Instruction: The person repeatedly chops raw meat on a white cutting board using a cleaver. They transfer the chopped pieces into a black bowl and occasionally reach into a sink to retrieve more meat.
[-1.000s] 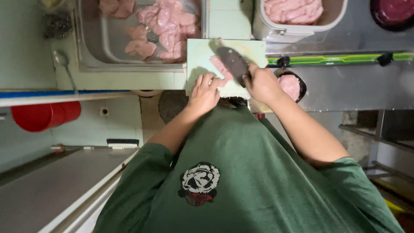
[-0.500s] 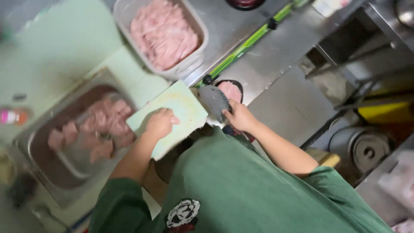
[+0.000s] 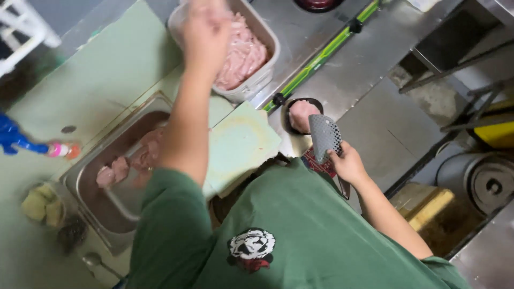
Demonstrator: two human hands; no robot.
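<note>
Two hands work well apart here: the left hand (image 3: pixel 206 35), blurred and raised over the plastic tub (image 3: pixel 266 75) of pale sliced meat (image 3: pixel 243 53), has a grip I cannot tell, whether it holds a piece or is loose; the right hand (image 3: pixel 348 163) has its grip closed round the handle of a dimpled cleaver (image 3: pixel 325 137), blade tilted up, just beside the near edge of the surface. Between the hands lies the pale green cutting board (image 3: pixel 241 147), bare on top, its corner overhanging the metal tray (image 3: pixel 91 184) of larger pink meat chunks (image 3: pixel 115 171) to the left. The outstretched left forearm crosses above that tray and hides part of it. A small dark bowl (image 3: pixel 290 107) with a pink piece inside sits just beyond the cleaver, touching a green strip (image 3: pixel 321 53) that runs across the steel surface (image 3: pixel 369 75). Farther left stand a pink-capped bottle (image 3: pixel 61 150) and a cup of yellowish chunks (image 3: pixel 43 206).
</note>
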